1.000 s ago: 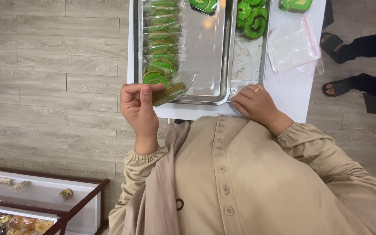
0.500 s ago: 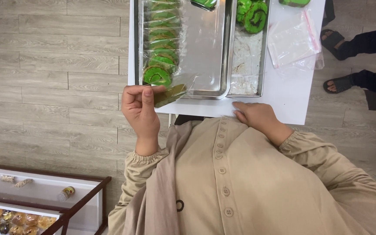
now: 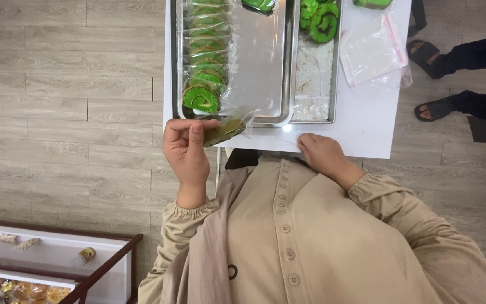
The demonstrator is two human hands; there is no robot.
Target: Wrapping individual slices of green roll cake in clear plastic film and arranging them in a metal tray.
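Head view: our left hand (image 3: 185,151) pinches a bagged green roll slice (image 3: 224,129) just off the steel tray's (image 3: 265,67) near rim, beside its packed row. Right hand (image 3: 322,155) rests near that rim, seemingly loosely curled, empty.

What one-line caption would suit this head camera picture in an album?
Left hand lifts a bagged green roll slice beside a steel tray of wrapped slices; right hand rests on the white table.

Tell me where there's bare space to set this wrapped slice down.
Free: the left tray's bare right half beside the row of wrapped slices; the right tray's near end below the green rolls; the white table strip beyond the right hand. Crowded: that row, and the plastic bags.
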